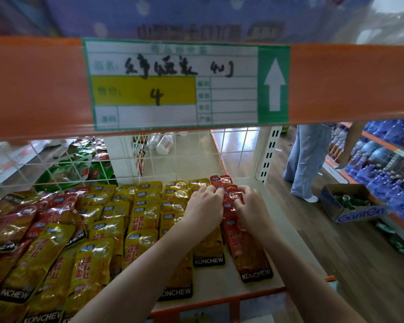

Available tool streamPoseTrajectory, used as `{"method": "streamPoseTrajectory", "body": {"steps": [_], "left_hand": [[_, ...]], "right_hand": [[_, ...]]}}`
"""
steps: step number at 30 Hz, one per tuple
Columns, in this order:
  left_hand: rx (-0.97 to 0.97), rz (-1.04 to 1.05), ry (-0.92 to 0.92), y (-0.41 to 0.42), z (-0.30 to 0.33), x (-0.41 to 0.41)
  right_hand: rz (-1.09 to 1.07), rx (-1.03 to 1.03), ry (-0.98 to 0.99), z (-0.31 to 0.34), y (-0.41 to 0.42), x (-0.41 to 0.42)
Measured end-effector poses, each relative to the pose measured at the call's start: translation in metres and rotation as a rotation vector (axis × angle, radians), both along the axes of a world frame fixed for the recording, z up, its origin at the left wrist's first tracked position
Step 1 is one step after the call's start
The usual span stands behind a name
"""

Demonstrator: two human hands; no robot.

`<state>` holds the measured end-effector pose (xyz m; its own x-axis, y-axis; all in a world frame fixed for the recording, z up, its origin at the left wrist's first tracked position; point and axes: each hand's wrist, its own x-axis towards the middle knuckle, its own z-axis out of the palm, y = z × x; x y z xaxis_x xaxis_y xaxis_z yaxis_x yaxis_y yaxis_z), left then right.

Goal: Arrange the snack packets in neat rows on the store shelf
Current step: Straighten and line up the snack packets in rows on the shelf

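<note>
Where the shelf point(264, 289) runs out on its right side, a strip of bare pale board lies between the last red row and the orange front edge, and past it the wooden floor point(350, 252) opens into an aisle. A white wire grid point(187, 157) closes the back, and an orange rail point(33, 89) with a green-bordered price tag point(173, 82) hangs low overhead. Both hands work at the far right end of the shelf. The left hand point(202, 206) and the right hand point(250, 207) each have their fingers curled onto a small red packet point(234, 197), pinching it from either side near the back of the red row point(247, 250). The packets are flat, glossy foil pouches, long rectangles with rounded corners that catch the light in crinkles. The yellow packets point(140, 224) lie in overlapping rows to the left of the hands, and a looser heap of red and yellow ones point(21, 220) fills the far left. Each pouch lies with its long axis running front to back, black brand band toward the front edge. A cardboard box point(352, 202) sits on the floor to the right.
</note>
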<state>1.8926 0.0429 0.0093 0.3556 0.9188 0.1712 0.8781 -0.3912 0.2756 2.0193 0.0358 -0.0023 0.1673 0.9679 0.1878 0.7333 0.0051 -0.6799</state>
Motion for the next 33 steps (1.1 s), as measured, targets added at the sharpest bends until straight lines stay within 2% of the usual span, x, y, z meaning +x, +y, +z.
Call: {"method": "streamPoseTrajectory", "body": {"steps": [4,9,18,28,33], "left_hand": [[0.094,0.023,-0.080,-0.006,0.007,-0.011],[0.197,0.070,-0.092,-0.017,0.010,-0.040],[0.173,0.224,-0.013,-0.049,0.011,-0.121],[0.175,0.411,-0.093,-0.085,-0.005,-0.207],[0.157,0.553,-0.038,-0.091,-0.011,-0.248]], "right_hand": [[-0.006,0.083,-0.037,0.012,-0.003,-0.001],[0.063,0.159,-0.051,0.026,-0.008,-0.027],[0.347,0.125,-0.071,0.026,-0.021,-0.119],[0.514,0.123,-0.083,0.014,-0.045,-0.197],[0.560,0.144,-0.116,0.011,-0.058,-0.236]]}}
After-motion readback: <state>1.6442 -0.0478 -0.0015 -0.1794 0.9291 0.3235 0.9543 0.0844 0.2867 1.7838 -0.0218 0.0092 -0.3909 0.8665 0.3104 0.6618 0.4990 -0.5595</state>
